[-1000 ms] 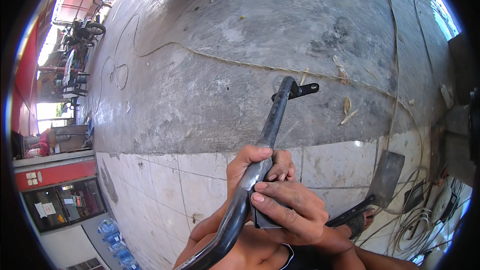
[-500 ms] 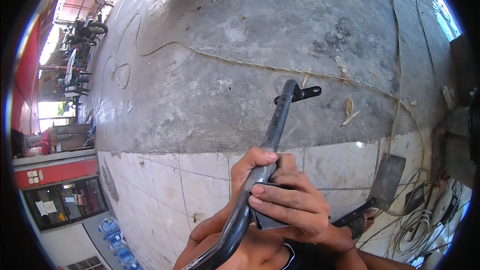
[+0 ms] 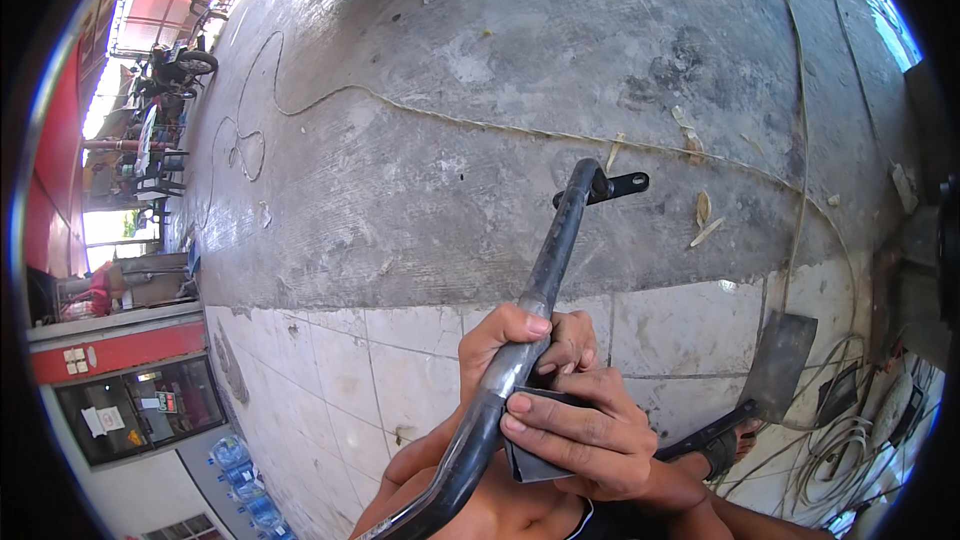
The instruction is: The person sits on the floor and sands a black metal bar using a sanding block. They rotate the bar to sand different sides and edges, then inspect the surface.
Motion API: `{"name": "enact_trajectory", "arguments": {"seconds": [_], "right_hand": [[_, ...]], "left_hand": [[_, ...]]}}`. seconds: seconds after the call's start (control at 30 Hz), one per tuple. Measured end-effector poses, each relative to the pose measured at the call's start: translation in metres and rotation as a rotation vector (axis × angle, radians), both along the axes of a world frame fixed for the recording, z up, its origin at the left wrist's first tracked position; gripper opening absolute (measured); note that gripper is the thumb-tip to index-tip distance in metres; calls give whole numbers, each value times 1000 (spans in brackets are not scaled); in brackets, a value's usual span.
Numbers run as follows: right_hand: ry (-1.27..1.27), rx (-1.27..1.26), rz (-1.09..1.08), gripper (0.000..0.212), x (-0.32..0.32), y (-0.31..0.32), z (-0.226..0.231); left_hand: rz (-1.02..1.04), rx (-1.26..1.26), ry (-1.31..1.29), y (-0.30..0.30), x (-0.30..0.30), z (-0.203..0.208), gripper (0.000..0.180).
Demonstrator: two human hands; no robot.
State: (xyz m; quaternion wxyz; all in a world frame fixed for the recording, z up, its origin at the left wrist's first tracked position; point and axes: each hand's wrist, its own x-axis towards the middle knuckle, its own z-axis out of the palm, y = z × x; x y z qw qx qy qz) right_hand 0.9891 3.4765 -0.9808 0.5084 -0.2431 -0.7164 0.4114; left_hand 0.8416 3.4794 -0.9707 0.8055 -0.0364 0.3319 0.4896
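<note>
A bent dark metal tube [image 3: 557,260] slants up from the lower edge, with a flat black bracket [image 3: 628,183] at its far end. Wrapped round the middle of the tube is my left hand [image 3: 488,345], thumb on top and fingertips showing on the far side. Just below it, my right hand [image 3: 600,430] presses a folded dark sheet that looks like sandpaper [image 3: 535,465] against the tube. Between the two hands the metal shows a lighter, shinier patch.
A cord [image 3: 480,124] crosses the concrete floor [image 3: 400,210]. At the right lie a dark sheet [image 3: 782,360], a black bar [image 3: 715,428] by my foot, and coiled hose [image 3: 845,445]. Blue-tinted bottles [image 3: 245,485] stand lower left; a motorcycle [image 3: 185,65] is farther off.
My right hand and the folded sheet have slid a little down the tube, nearer to me, baring more of the shiny patch. My left hand keeps its hold.
</note>
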Motion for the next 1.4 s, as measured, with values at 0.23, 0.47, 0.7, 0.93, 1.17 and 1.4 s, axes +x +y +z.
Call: {"name": "enact_trajectory", "arguments": {"seconds": [0.23,0.47,0.7,0.93,1.17,1.4], "right_hand": [[-29,-17,-26,44,2,0,5],[8,-23,-28,44,-7,1,5],[-49,-41,28,40,2,3,9],[-57,-30,7,44,-3,3,15],[5,-26,36,46,-1,-6,8],[-18,24,30,45,1,-5,14]], "left_hand": [[3,-69,-68,1,2,9,38],[1,4,-90,0,-5,5,39],[-3,62,1,0,-7,2,41],[26,23,-186,-4,-7,6,40],[52,25,140,-1,-3,6,39],[-5,53,148,-1,-5,5,44]]}}
